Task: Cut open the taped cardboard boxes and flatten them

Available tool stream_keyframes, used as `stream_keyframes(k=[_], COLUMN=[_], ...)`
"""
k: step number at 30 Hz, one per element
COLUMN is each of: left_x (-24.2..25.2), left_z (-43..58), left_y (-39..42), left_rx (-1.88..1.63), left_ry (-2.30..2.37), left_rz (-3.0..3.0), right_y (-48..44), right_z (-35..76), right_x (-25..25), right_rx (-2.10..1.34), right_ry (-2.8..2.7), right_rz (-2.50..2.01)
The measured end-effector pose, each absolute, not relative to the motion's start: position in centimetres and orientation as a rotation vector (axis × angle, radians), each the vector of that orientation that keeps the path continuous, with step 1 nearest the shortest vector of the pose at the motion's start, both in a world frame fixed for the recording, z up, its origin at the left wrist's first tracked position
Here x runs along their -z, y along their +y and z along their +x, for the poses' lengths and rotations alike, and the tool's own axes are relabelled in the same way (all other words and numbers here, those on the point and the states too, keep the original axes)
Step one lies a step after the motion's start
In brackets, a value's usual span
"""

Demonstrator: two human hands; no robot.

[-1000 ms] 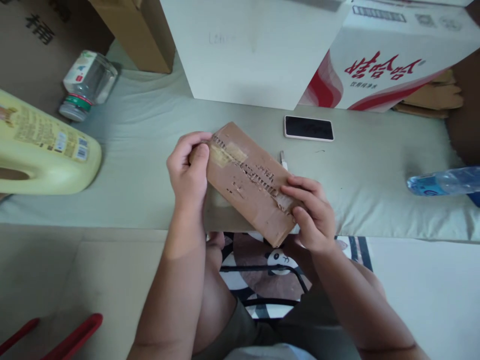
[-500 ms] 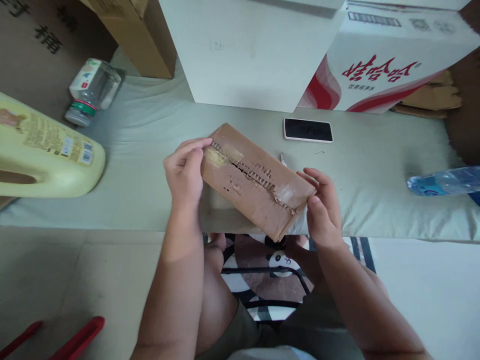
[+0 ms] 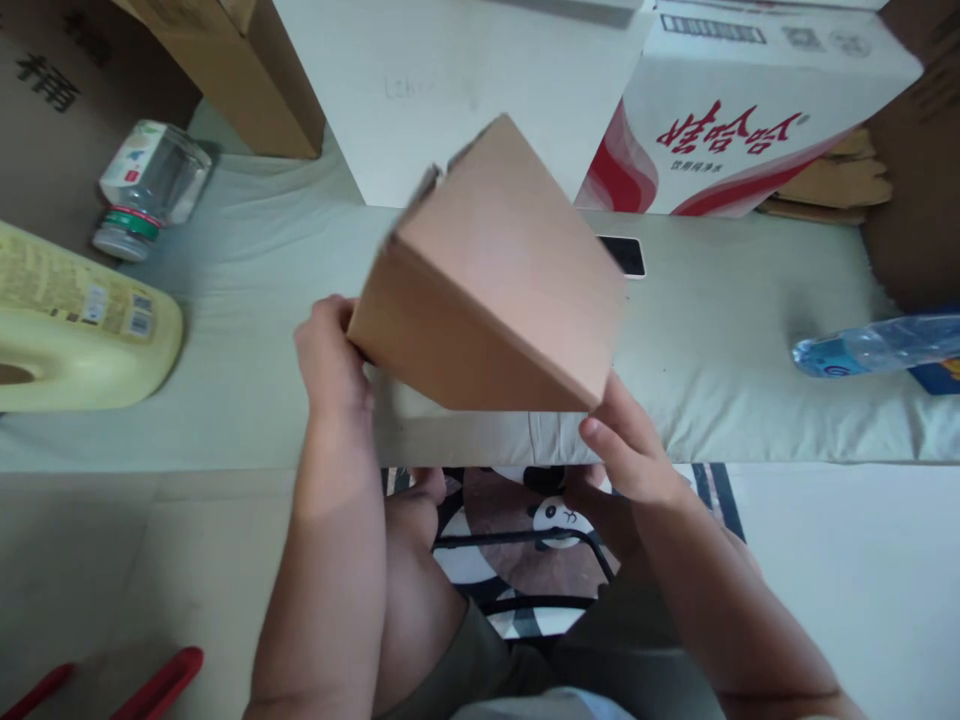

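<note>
A plain brown cardboard box [image 3: 517, 250] is held up tilted between my two hands, above the cloth-covered surface. Its torn, taped side now faces away at the upper left, mostly out of sight. My left hand [image 3: 330, 350] grips the left lower corner, its fingertips hidden behind the cardboard. At the right lower corner, my right hand [image 3: 630, 440] pinches the box, thumb in front and the other fingers partly hidden behind it. Beyond the box lies a phone [image 3: 630, 256], partly covered by it.
A yellow jug [image 3: 90, 340] and a clear bottle [image 3: 150, 190] lie at left. White cartons [image 3: 720, 120] and a brown box [image 3: 277, 100] stand at the back. A water bottle [image 3: 877, 345] lies at right on the pale green cloth [image 3: 735, 340]. Red handles [image 3: 161, 685] show lower left.
My hands have turned and tipped the box, so its torn taped side has swung away and smooth faces show instead. The box has come up higher and hides part of the phone.
</note>
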State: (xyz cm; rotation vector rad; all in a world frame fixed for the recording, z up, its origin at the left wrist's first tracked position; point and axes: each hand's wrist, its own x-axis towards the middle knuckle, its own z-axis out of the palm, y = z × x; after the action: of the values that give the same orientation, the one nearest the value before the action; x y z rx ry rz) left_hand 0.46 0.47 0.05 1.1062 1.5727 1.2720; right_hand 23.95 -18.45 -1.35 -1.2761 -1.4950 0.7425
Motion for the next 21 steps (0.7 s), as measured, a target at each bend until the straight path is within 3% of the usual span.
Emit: stream_keyframes(k=[9,15,21], left_x=[1.8,0.0,0.5], left_z=[1.7,0.8,1.1], left_y=[-1.4,-2.0,-1.4], left_rx=[-0.661,0.148,0.249], left_ry=[1.101,1.107,1.161], left_rz=[1.268,1.441,1.583], right_y=[-18.4,-19.1,-19.1], right_z=[24.3,25.2,24.6], right_x=[-0.3,-0.8,-1.0], right_rx=[-0.533,-0.436,-0.439], right_ry=[-1.632,-1.596,-1.620], right_rz=[-1.303,-1.252,-1.439])
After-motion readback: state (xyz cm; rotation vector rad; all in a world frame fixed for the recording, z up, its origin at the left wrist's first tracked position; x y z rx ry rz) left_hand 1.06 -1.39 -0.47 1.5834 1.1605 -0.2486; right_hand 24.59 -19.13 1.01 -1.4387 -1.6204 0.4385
